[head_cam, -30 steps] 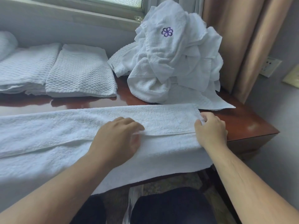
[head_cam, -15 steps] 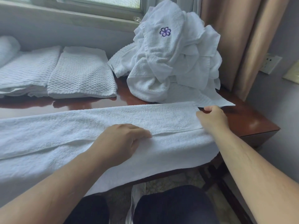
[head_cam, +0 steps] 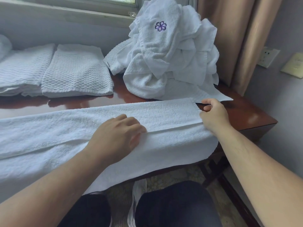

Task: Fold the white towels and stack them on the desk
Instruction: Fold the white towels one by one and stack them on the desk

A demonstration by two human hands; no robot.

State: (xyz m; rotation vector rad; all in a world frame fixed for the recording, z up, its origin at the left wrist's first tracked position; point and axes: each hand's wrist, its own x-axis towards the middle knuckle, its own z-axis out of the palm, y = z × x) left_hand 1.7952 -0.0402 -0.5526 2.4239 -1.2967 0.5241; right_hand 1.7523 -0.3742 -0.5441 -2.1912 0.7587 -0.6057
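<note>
1. At the far left, two folded towels (head_cam: 49, 71) lie side by side at the back of the desk (head_cam: 249, 117). They are already done, and they are well apart from both hands.
2. The long towel (head_cam: 49, 131) lies across the near part of the desk. Its long axis goes from left to right. Its left end goes out of view, and its near side hangs over the desk edge toward the person's knees. A flap is folded over along its length.
3. The left hand (head_cam: 118, 136) rests on the middle of this towel. Its fingers are relaxed and press on the edge of the flap. It holds nothing that I can see.
4. The right hand (head_cam: 214, 115) is at the right end of the towel. Its fingers are curled and pinch the corner of the flap. So this hand is the nearer one to the free end.
5. I judge that the next fold goes along the long axis. The right end travels to the left, over the left hand.
6. For room, there is a strip of bare desk between the long towel and the folded towels.
7. The pile of unfolded towels (head_cam: 172, 59) stands just behind the right end. Its lowest corner lies just beside the right hand and could be dragged.
8. Further right the desk ends soon, so the free way is leftward
</note>
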